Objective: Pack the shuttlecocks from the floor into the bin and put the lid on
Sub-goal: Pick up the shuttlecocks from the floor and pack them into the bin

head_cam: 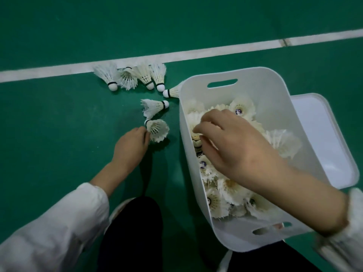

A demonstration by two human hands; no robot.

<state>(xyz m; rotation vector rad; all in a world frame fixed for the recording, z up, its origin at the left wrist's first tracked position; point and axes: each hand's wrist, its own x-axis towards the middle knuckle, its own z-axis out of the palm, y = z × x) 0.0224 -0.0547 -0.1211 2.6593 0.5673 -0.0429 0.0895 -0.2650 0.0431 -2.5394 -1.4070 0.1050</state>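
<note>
While left hand (131,143) pinches a shuttlecock (158,130) by its feathers on the floor (59,114) left of the bin (261,79), right hand (233,142) curls fingers into the bin's pile (218,201), grip unclear; lid (322,134) lies right of bin.

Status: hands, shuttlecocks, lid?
Left hand pinches nearest floor shuttlecock. Right hand down in bin, grip unclear. Six more loose on floor. Lid off, beside bin. Nothing blocking.
</note>
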